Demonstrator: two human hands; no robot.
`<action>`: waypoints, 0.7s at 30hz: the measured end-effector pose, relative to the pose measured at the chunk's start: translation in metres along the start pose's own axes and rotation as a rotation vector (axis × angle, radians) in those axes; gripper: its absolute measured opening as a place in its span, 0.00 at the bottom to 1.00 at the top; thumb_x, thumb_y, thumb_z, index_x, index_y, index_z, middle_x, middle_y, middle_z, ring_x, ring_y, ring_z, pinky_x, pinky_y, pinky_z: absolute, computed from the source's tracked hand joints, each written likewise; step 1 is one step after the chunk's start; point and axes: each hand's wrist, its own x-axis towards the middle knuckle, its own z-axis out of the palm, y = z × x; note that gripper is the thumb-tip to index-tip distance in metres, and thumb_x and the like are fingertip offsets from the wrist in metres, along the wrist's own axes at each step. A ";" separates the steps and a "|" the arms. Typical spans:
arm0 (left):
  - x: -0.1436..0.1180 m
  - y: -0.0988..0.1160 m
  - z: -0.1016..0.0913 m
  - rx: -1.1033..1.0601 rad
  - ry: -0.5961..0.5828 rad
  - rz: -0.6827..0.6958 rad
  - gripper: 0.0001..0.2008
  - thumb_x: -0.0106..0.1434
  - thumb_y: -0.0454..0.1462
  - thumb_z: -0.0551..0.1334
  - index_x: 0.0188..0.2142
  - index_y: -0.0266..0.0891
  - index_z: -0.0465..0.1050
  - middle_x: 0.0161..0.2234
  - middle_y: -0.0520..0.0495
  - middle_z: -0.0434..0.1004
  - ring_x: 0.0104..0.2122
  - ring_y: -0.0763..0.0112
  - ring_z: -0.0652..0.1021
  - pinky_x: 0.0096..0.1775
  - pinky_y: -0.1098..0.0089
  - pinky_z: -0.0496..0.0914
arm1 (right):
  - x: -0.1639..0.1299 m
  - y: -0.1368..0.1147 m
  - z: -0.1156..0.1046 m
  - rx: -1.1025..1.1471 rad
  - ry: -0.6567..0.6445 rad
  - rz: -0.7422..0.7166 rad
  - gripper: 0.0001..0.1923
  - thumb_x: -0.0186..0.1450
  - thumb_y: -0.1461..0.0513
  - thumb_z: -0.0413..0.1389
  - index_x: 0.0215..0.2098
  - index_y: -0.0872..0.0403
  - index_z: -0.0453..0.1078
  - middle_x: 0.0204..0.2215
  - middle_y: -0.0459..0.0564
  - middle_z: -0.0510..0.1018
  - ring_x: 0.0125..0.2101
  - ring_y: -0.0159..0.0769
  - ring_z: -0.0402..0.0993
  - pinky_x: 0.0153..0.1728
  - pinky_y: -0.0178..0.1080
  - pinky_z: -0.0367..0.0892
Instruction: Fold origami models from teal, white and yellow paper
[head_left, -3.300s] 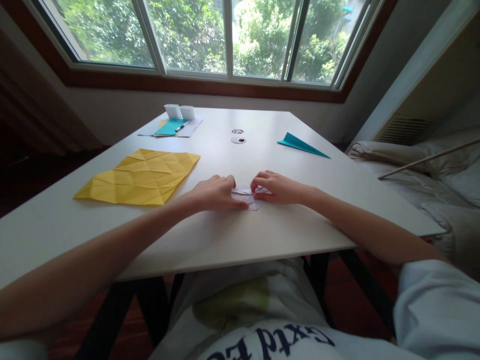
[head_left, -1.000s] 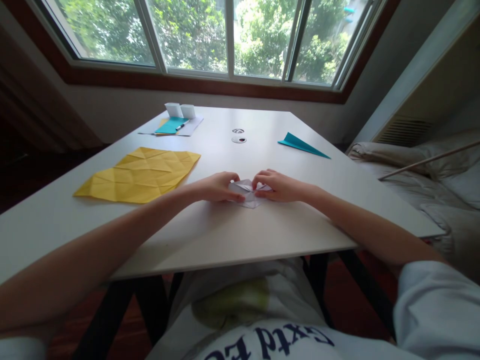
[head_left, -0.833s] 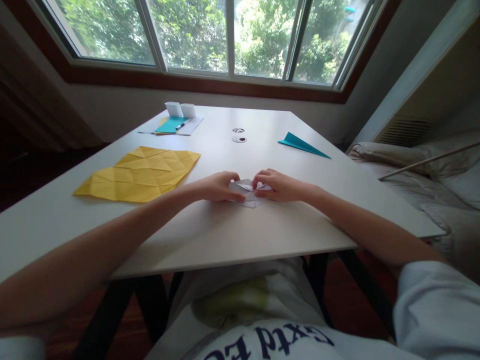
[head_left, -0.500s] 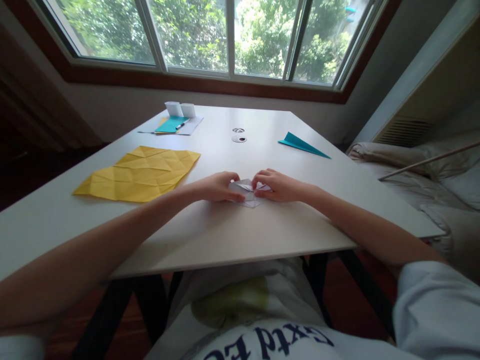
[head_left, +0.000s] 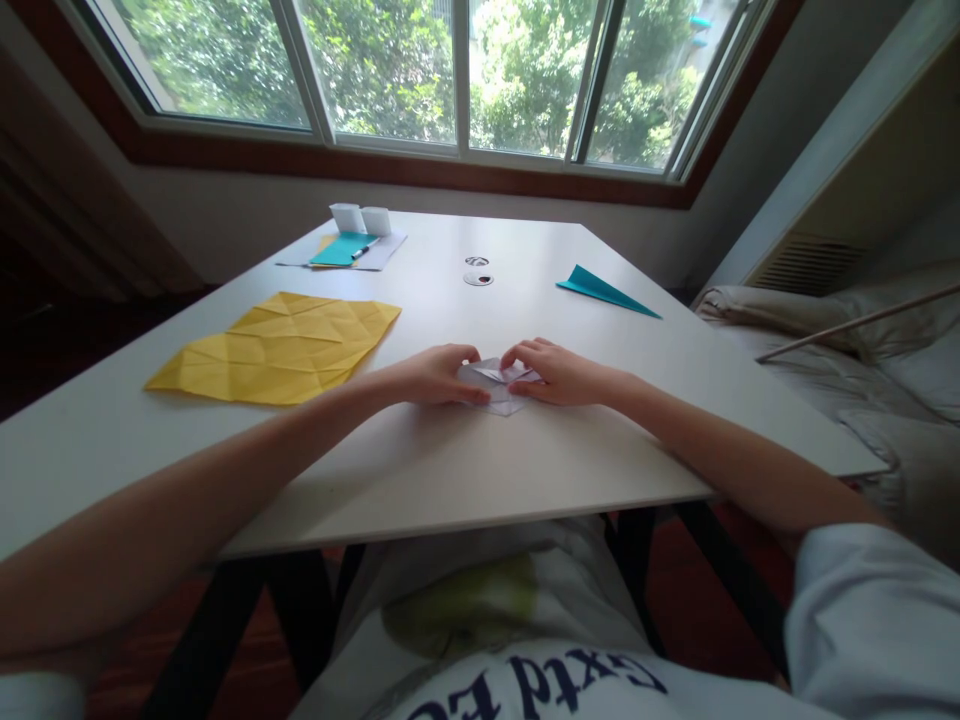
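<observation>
A small piece of folded white paper (head_left: 495,385) lies on the white table in front of me, creased into several flaps. My left hand (head_left: 444,374) grips its left side, thumb on the near part and fingers at the back edge. On the right side, my right hand (head_left: 546,372) pinches a flap between thumb and fingers. The fingers cover parts of both paper edges. Left of my hands spreads a creased yellow sheet (head_left: 289,348), unfolded.
A folded teal paper piece (head_left: 606,292) lies at the right. Two small round discs (head_left: 478,278) sit mid-table. At the far left are teal paper (head_left: 343,249), a pen (head_left: 365,248) and white box-like pieces (head_left: 376,221). The table's near edge (head_left: 480,521) runs before my body.
My right fingers have shifted slightly to the left over the white paper, and its flap is angled a little differently. The left hand stays almost still.
</observation>
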 end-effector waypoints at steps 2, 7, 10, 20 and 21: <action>0.000 -0.001 0.000 -0.002 0.020 0.024 0.29 0.50 0.54 0.59 0.44 0.36 0.68 0.40 0.43 0.74 0.37 0.61 0.73 0.34 0.69 0.64 | 0.000 0.000 0.001 0.032 0.018 0.035 0.19 0.62 0.56 0.52 0.51 0.53 0.61 0.44 0.55 0.71 0.45 0.44 0.66 0.44 0.46 0.62; -0.001 -0.001 0.003 -0.038 0.091 0.098 0.25 0.51 0.51 0.60 0.43 0.37 0.67 0.38 0.45 0.75 0.34 0.63 0.73 0.32 0.69 0.64 | 0.000 0.002 -0.002 0.126 0.042 0.060 0.26 0.62 0.55 0.53 0.55 0.56 0.58 0.46 0.58 0.71 0.45 0.42 0.68 0.43 0.44 0.64; -0.002 0.000 0.002 -0.063 0.112 0.119 0.23 0.51 0.50 0.61 0.41 0.38 0.67 0.36 0.47 0.75 0.33 0.64 0.73 0.31 0.70 0.64 | -0.001 0.002 -0.005 0.229 0.032 0.086 0.27 0.61 0.53 0.54 0.55 0.55 0.57 0.44 0.56 0.73 0.40 0.38 0.70 0.39 0.40 0.66; -0.004 0.004 0.001 -0.053 0.132 0.120 0.21 0.51 0.48 0.61 0.40 0.37 0.67 0.35 0.46 0.75 0.32 0.64 0.73 0.29 0.70 0.64 | 0.003 0.007 -0.005 0.524 0.033 0.126 0.22 0.60 0.53 0.56 0.47 0.56 0.66 0.37 0.52 0.76 0.33 0.34 0.71 0.30 0.35 0.64; -0.004 0.005 0.001 -0.051 0.134 0.123 0.21 0.51 0.48 0.61 0.40 0.37 0.67 0.35 0.47 0.75 0.32 0.65 0.74 0.29 0.70 0.64 | 0.003 0.008 -0.005 0.565 0.030 0.121 0.22 0.59 0.53 0.57 0.47 0.56 0.66 0.36 0.51 0.76 0.32 0.33 0.71 0.29 0.34 0.64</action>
